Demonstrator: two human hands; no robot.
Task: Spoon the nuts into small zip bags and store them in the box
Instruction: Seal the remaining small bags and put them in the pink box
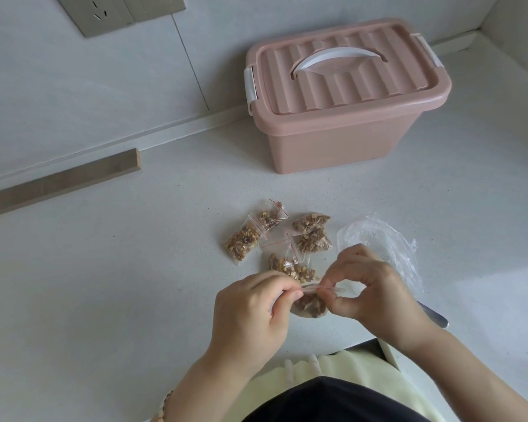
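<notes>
A small zip bag of nuts (310,306) hangs between my two hands just above the white counter (104,284). My left hand (250,312) pinches the left end of its zip strip. My right hand (372,287) pinches the strip's right part. Several filled zip bags (287,239) with red zip lines lie in a loose cluster just beyond my hands. The pink storage box (339,99) stands at the back right, its lid on and its white latches down. A metal spoon (433,313) pokes out from behind my right wrist.
A crumpled clear plastic bag (381,242) lies to the right of the filled bags, partly behind my right hand. A wooden strip (61,184) lies along the wall at the left. A wall socket (110,12) is at the top left. The counter edge runs close to my body.
</notes>
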